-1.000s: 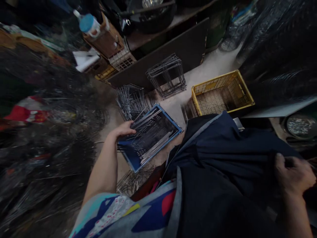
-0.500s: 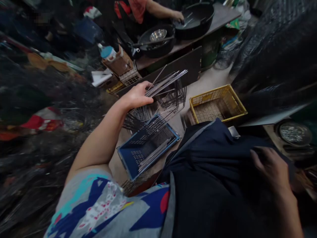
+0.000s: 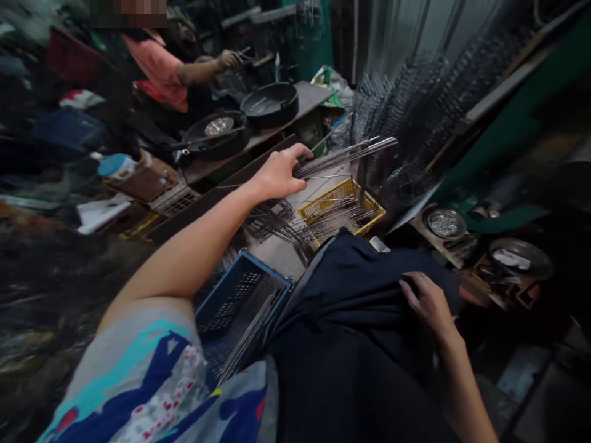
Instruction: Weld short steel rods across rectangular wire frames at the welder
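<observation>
A bundle of bent metal wire pieces [image 3: 346, 155] is gripped in my left hand [image 3: 281, 173], fingers and thumb closed around one end. The wires reach out to the right, and their lower parts hang over the yellow plastic crate [image 3: 323, 200]. My right hand [image 3: 429, 301] lies on the dark apron [image 3: 332, 301] over my lap, holding nothing, with its fingers apart. Below my left forearm stands the blue plastic crate [image 3: 240, 286], with several straight metal rods [image 3: 247, 338] inside.
Across from me, a person in a pink top sits by two black pans [image 3: 270, 104] on a low bench [image 3: 318, 92]. Stacked wire racks [image 3: 397, 104] stand at the back right. On the right is a round dish of small metal pieces [image 3: 444, 223].
The view has turned to the right. My left hand has carried the wires from above the blue crate to the yellow one. The other person's hand has lifted off the pan.
</observation>
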Tool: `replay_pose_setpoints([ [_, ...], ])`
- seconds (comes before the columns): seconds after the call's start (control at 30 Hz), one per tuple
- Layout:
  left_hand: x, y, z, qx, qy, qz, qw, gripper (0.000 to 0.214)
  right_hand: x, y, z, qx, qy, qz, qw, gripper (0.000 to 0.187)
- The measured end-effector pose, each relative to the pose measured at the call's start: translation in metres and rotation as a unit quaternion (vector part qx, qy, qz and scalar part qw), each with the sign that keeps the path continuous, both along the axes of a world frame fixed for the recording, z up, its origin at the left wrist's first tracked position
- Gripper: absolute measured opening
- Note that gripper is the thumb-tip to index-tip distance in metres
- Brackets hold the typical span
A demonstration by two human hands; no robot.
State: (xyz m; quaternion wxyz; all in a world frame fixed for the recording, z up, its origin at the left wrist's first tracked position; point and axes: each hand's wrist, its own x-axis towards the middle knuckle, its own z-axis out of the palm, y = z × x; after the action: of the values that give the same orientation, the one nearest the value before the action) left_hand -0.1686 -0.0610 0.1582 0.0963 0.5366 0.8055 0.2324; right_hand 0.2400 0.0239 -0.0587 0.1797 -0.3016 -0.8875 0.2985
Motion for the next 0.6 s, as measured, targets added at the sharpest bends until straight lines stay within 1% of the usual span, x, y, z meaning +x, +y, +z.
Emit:
replay_pose_setpoints([
  [0.07,0.011,0.023,0.007,-0.021,0.027,-0.044,0.998,0.066,0.014,0.0,-0.009,-0.026,0.042,-0.031,0.998,0.023],
  [0.13,0.023,0.043,0.016,-0.041,0.058,-0.073,0.995,0.065,0.023,0.0,-0.015,-0.057,0.096,-0.078,0.991,0.022],
  [0.23,0.046,0.069,0.031,-0.073,0.11,-0.097,0.986,0.066,0.028,0.002,-0.021,-0.099,0.168,-0.151,0.969,0.023],
  [0.3,0.063,0.082,0.039,-0.093,0.145,-0.11,0.979,0.066,0.03,0.005,-0.023,-0.133,0.202,-0.177,0.954,0.025],
  [0.4,0.086,0.095,0.046,-0.122,0.183,-0.127,0.967,0.066,0.034,0.006,-0.027,-0.169,0.238,-0.183,0.939,0.025],
  [0.47,0.098,0.101,0.047,-0.131,0.2,-0.125,0.963,0.064,0.037,0.004,-0.031,-0.163,0.255,-0.178,0.936,0.024],
  [0.53,0.108,0.104,0.047,-0.128,0.226,-0.102,0.96,0.061,0.04,0.002,-0.036,-0.147,0.272,-0.172,0.935,0.022],
  [0.6,0.117,0.107,0.051,-0.124,0.264,-0.065,0.954,0.059,0.041,0.0,-0.041,-0.136,0.294,-0.165,0.932,0.021],
])
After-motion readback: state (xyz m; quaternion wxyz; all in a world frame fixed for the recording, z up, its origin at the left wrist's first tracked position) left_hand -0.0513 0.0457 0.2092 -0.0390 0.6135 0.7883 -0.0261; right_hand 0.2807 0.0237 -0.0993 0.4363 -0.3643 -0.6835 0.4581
